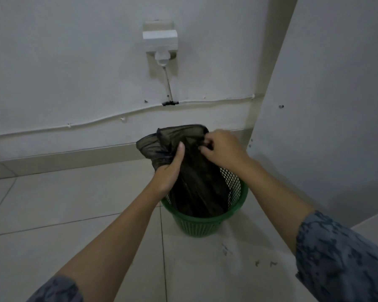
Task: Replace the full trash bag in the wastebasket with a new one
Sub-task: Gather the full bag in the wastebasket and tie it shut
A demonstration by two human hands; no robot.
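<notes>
A green mesh wastebasket (205, 225) stands on the tiled floor close to the wall. A black trash bag (196, 184) rises out of it, its top pulled up well above the rim. My left hand (169, 168) is clenched around the gathered left side of the bag's neck. My right hand (223, 149) pinches the bag's upper right edge between its fingertips. The bag's lower part is hidden inside the basket.
A white wall runs behind the basket, with a socket and plug (160, 43) and a cable clipped along it (96, 122). A second wall or panel (325, 105) juts out on the right. Pale floor tiles (74, 203) spread to the left and front.
</notes>
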